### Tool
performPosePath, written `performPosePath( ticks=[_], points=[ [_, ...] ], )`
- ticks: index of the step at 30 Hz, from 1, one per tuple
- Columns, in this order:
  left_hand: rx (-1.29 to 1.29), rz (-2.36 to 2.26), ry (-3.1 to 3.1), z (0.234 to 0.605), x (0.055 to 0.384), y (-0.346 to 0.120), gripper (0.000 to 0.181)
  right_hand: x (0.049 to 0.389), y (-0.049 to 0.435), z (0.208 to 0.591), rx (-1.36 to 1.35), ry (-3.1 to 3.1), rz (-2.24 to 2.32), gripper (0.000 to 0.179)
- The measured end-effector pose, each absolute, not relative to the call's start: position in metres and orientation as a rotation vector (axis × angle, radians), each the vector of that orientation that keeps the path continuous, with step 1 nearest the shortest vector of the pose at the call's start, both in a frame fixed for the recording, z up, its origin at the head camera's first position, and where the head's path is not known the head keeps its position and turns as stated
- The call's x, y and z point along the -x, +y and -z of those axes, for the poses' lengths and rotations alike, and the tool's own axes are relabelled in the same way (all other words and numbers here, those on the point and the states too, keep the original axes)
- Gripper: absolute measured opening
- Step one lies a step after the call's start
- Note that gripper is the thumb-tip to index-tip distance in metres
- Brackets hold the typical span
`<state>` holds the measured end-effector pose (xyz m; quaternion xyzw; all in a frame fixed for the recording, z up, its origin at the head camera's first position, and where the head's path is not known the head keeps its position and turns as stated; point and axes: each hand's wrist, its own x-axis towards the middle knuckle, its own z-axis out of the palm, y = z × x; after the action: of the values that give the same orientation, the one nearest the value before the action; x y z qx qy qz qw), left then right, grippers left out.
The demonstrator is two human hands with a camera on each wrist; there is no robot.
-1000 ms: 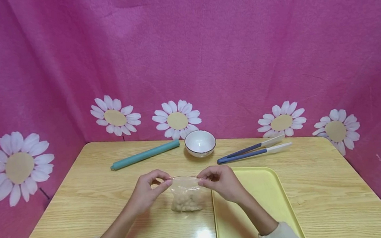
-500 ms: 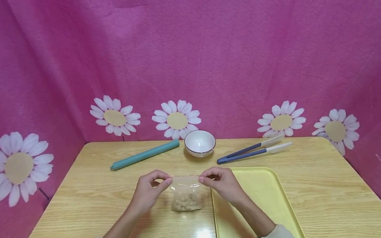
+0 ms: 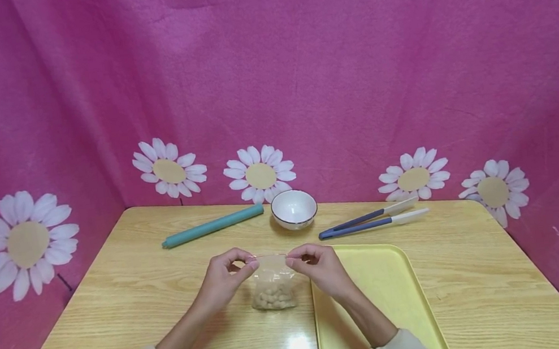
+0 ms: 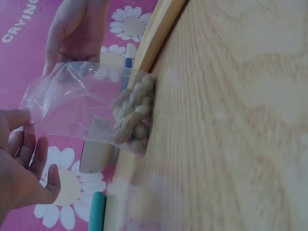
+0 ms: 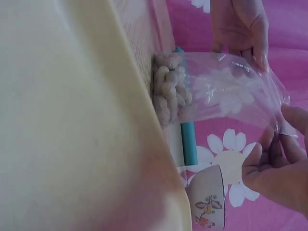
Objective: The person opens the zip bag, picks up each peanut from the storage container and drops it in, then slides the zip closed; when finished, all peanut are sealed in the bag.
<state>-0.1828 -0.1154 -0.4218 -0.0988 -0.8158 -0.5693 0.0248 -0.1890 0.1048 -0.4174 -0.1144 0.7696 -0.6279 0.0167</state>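
Note:
A clear plastic bag (image 3: 273,283) of unshelled peanuts (image 4: 134,110) stands upright on the wooden table, its contents gathered at the bottom. My left hand (image 3: 226,277) pinches one top corner between thumb and fingers. The opposite corner is pinched by my right hand (image 3: 322,266), beside the left edge of the yellow tray (image 3: 372,278). Between the two hands the bag's top edge runs across, a little slack. Seen from the right wrist, the peanuts (image 5: 168,89) sit in a lumpy heap at the bag's base, close to the tray's rim.
A white bowl (image 3: 294,210) with a dark rim stands at the back, beyond the bag. Left of it lies a teal rod (image 3: 213,227); to its right are blue-and-white tongs (image 3: 366,223). A pink flowered cloth (image 3: 300,81) hangs behind the table.
My hands have come slightly closer together, the left one shifting right and the right one a little left. The bag's top edge between them is shorter; both corners remain pinched.

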Motion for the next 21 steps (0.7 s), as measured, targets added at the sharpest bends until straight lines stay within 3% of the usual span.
performPosePath(
  ticks=[21],
  points=[
    [0.435, 1.789, -2.421, 0.424, 0.184, -0.105, 0.009, 0.184, 0.093, 0.416, 0.383, 2.453, 1.901, 0.012]
  ],
)
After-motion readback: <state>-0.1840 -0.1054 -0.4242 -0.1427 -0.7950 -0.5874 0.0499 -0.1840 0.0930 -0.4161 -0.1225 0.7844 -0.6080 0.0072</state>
